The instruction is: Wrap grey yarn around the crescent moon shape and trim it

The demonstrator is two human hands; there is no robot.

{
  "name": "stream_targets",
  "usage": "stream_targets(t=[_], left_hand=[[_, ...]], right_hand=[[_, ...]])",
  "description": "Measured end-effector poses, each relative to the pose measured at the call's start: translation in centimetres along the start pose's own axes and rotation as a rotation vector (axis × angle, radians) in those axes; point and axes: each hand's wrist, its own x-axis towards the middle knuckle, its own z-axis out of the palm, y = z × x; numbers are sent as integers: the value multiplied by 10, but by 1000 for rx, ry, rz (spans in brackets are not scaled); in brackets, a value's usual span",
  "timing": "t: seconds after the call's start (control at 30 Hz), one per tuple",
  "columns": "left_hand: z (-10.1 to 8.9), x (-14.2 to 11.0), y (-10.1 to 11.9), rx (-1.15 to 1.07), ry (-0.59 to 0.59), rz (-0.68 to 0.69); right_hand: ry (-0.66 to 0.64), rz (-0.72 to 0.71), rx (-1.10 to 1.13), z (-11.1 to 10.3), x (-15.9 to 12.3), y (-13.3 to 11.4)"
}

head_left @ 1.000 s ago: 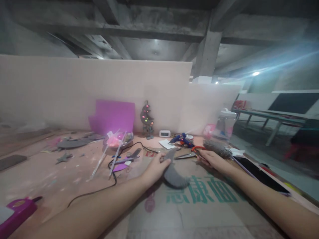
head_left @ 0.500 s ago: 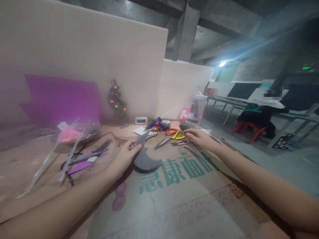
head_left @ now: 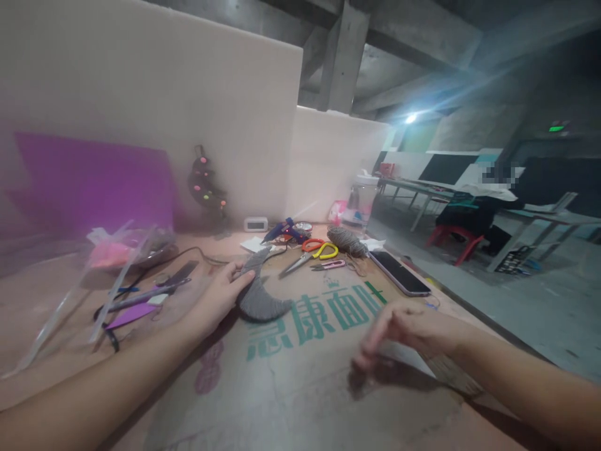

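Observation:
My left hand (head_left: 230, 291) grips a crescent moon shape wrapped in grey yarn (head_left: 263, 294), thumb on top, close to the cardboard. Blurred by motion, my right hand (head_left: 394, 335) hangs above the near right of the cardboard sheet (head_left: 291, 382); whether its bent fingers hold anything cannot be made out. Beyond the crescent lie scissors with red and yellow handles (head_left: 310, 254) and small pink thread snips (head_left: 328, 266). A ball of grey yarn (head_left: 346, 241) rests behind the snips, and a phone (head_left: 399, 272) lies to their right.
A blue glue gun (head_left: 284, 232) and a small white digital clock (head_left: 256, 224) stand near the white partition. At left are clear sticks (head_left: 119, 282), a purple scrap (head_left: 131, 316) and a plastic bag (head_left: 113, 250). A dark crescent with coloured dots (head_left: 204, 185) hangs on the partition.
My right hand has pulled back from beside the yarn ball toward me, uncovering the phone and yarn. My left hand keeps hold of the crescent. The view has turned slightly right.

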Motion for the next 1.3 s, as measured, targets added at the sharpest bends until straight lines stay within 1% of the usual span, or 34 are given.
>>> stream_targets(t=[0.03, 0.07, 0.1, 0.17, 0.23, 0.27, 0.3, 0.33, 0.37, 0.4, 0.47, 0.5, 0.53, 0.57, 0.6, 0.63, 0.67, 0.7, 0.77, 0.83, 0.87, 0.9, 0.93, 0.97, 1.0, 1.03, 1.07, 1.1, 1.13, 1.17, 1.2, 1.23, 1.27, 1.3], left_hand=[[0, 0, 0, 2, 2, 0], [0, 0, 0, -1, 6, -5], [0, 0, 0, -9, 11, -12], [-1, 0, -1, -46, 24, -33], [-1, 1, -2, -108, 37, -43], [-1, 1, -2, -140, 40, -40], [-1, 1, -3, -167, 39, -35], [-1, 1, -3, -186, 34, -29], [-1, 0, -4, -196, 28, -27], [-1, 0, -4, -201, 20, -28], [-1, 0, -4, -213, 12, -31], [-1, 1, -4, -215, 19, -33], [-2, 1, -4, -214, 37, -34], [-3, 3, -4, -214, 66, -35], [-4, 5, -5, -209, 103, -40], [-5, 8, -7, -212, 154, -41], [-7, 11, -8, -216, 200, -34], [-8, 13, -9, -220, 243, -21], [-11, 18, -12, -217, 298, -6], [-11, 20, -13, -207, 311, -1], [-11, 20, -13, -201, 307, 2], [-11, 19, -13, -197, 301, 6], [-10, 19, -13, -194, 298, 11], [-10, 18, -13, -194, 297, 16], [-9, 17, -13, -195, 297, 22], [-9, 17, -13, -199, 300, 26], [-9, 17, -14, -203, 303, 28], [-10, 18, -14, -208, 306, 27], [-11, 20, -14, -214, 307, 25], [-12, 22, -15, -219, 307, 20], [-14, 24, -15, -224, 308, 14], [-16, 27, -15, -226, 311, 7], [-19, 30, -16, -227, 315, 1], [-22, 32, -16, -225, 321, -3]], right_hand=[[62, 30, 24, -2, 6, 0], [153, 47, -26, -3, 13, 3], [199, 51, -115, -3, 20, 7], [162, 69, -278, 3, 35, 17], [133, 56, -377, 17, 47, 18], [103, 33, -369, 25, 51, 13], [47, -25, -307, 32, 54, 5], [-30, -94, -196, 38, 57, -5], [-144, -152, -49, 42, 61, -16], [-289, -169, 93, 44, 65, -25], [-297, -173, 159, 42, 79, -35], [-234, -146, 163, 39, 88, -34], [-132, -136, 110, 37, 98, -31], [61, -113, 4, 35, 107, -25], [183, -104, -124, 35, 116, -19], [211, -100, -255, 36, 122, -13], [178, -73, -355, 39, 126, -9], [143, -41, -402, 43, 127, -8], [-57, -33, -389, 54, 121, -15], [-255, -144, -263, 64, 111, -31], [-383, -213, -150, 69, 106, -40], [-547, -265, -2, 72, 102, -48], [-661, -277, 159, 74, 101, -54], [-642, -259, 270, 74, 102, -58], [-567, -220, 297, 74, 106, -59], [-423, -186, 228, 72, 113, -57], [-282, -182, 63, 70, 121, -54], [-190, -206, -122, 68, 130, -50], [-137, -235, -276, 67, 138, -45], [-115, -227, -373, 67, 144, -41], [-124, -226, -421, 70, 148, -38], [-168, -253, -423, 74, 149, -37], [-231, -302, -379, 81, 146, -39], [-314, -373, -285, 88, 142, -42]])
